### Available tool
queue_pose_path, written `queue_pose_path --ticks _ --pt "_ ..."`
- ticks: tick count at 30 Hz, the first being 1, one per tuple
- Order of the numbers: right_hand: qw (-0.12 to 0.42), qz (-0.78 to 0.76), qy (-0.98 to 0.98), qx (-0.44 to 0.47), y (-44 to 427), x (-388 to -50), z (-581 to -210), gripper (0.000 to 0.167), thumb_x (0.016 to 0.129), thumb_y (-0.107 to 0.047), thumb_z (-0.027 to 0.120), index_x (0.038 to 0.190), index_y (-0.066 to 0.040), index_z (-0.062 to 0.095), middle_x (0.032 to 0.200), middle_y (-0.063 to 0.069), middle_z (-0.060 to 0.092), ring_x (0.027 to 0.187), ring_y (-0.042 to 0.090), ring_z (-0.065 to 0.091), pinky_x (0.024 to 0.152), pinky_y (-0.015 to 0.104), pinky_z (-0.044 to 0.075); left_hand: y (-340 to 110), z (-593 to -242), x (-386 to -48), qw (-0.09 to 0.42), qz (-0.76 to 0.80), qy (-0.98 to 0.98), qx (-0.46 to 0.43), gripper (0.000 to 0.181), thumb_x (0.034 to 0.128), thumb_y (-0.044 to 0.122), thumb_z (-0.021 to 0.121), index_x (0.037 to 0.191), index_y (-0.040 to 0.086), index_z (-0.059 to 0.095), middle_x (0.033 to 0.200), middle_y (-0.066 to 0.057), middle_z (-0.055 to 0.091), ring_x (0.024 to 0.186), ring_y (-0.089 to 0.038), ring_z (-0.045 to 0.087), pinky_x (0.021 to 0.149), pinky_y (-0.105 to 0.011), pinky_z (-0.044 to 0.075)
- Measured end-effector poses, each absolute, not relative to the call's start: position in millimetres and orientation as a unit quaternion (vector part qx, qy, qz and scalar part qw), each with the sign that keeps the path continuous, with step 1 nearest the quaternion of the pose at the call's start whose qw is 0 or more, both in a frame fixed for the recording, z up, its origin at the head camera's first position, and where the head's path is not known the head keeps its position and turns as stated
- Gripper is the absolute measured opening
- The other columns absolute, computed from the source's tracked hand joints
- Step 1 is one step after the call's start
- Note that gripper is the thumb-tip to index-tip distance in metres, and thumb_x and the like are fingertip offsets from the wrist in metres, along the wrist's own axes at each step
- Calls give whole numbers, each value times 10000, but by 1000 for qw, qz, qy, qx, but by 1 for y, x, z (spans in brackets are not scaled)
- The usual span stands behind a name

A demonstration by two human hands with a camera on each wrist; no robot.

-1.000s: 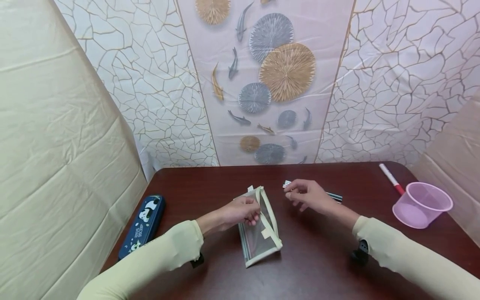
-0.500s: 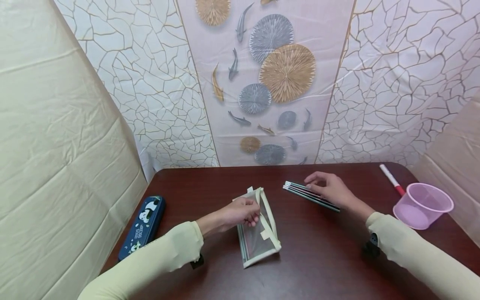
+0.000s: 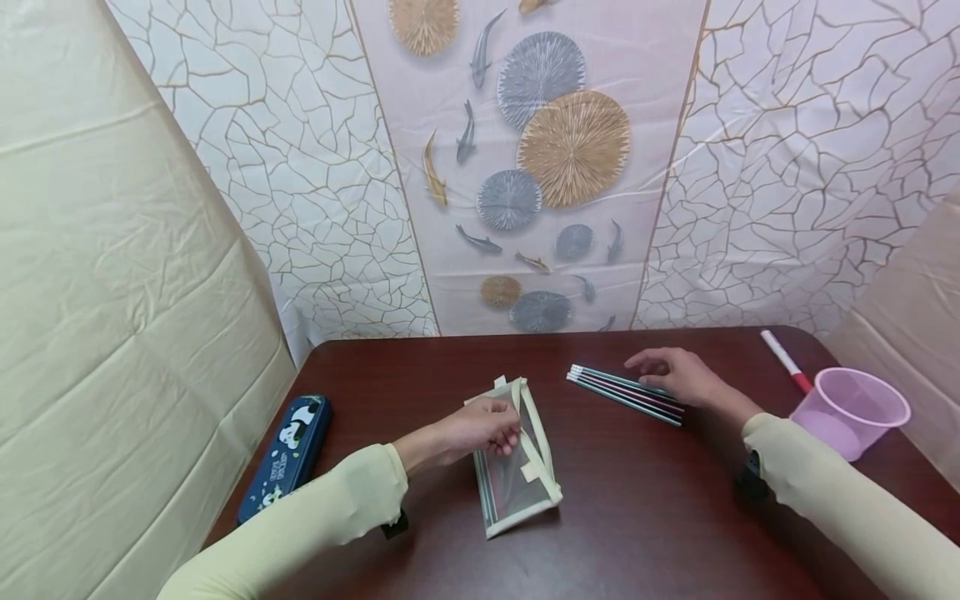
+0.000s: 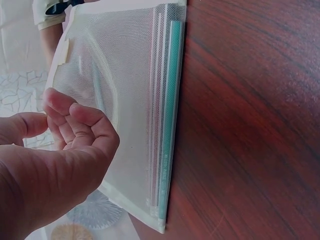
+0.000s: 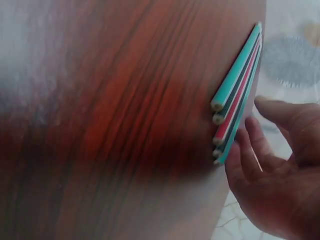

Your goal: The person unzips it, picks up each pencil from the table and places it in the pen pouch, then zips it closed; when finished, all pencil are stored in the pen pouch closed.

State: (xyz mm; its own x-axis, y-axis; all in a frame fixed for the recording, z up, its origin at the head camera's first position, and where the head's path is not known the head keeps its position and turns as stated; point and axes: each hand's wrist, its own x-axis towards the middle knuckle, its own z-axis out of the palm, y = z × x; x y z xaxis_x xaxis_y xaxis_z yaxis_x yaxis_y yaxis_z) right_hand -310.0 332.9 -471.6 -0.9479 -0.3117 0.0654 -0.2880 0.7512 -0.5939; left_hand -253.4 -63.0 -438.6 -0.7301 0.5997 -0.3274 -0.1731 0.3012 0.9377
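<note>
The left hand [image 3: 483,425] pinched the mesh zip pouch [image 3: 517,487] by its gaping rim; a green pencil [image 4: 169,120] showed inside. At the pouch's 2 o'clock on the table [image 3: 600,533] lay five pencils [image 5: 235,100], the right hand [image 3: 678,375] at their right ends, its fingers loosely bent, contact unclear. The panda pencil case [image 3: 287,454] sat at the pouch's 9 o'clock, the pink cup [image 3: 832,429] at 3, the red-and-white marker [image 3: 782,354] at the cup's 10.
</note>
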Motion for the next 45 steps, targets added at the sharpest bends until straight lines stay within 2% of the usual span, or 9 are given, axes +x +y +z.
queue_pose_path --ticks 9,29,35,42,45 --pt "86 -397 897 -176 351 -317 -475 344 1003 -59 682 1345 -20 682 1202 201 734 1052 271 704 814 279 583 -62 -439 -254 332 572 737 138 102 976 130 523 952 76 607 771 1 613 668 -85 604 649 -219 496" --pt "115 -390 895 -183 350 -322 -469 354 946 -13 730 1300 -11 714 1139 158 762 1066 287 680 799 251 567 -61 -437 -257 335 563 742 139 117 987 127 518 946 81 617 774 -1 624 670 -89 614 658 -236 493" --pt "105 -347 915 -176 347 -325 -469 340 946 -10 718 1284 -45 725 1068 117 752 1003 252 665 780 278 543 -61 -436 -256 335 562 743 137 119 989 125 514 948 82 616 774 1 622 671 -88 613 656 -239 487" --pt "101 -282 942 -154 343 -331 -468 340 934 -64 749 1264 -147 745 1018 39 752 938 188 658 818 343 529 -61 -436 -256 334 562 744 138 114 984 127 524 957 76 623 784 1 626 679 -91 613 661 -229 491" --pt "103 -266 945 -158 342 -332 -466 337 927 -67 753 1255 -147 747 1003 28 754 918 184 658 814 357 535 -61 -436 -256 336 561 743 140 112 983 125 526 963 69 621 791 0 627 686 -89 612 669 -229 490"
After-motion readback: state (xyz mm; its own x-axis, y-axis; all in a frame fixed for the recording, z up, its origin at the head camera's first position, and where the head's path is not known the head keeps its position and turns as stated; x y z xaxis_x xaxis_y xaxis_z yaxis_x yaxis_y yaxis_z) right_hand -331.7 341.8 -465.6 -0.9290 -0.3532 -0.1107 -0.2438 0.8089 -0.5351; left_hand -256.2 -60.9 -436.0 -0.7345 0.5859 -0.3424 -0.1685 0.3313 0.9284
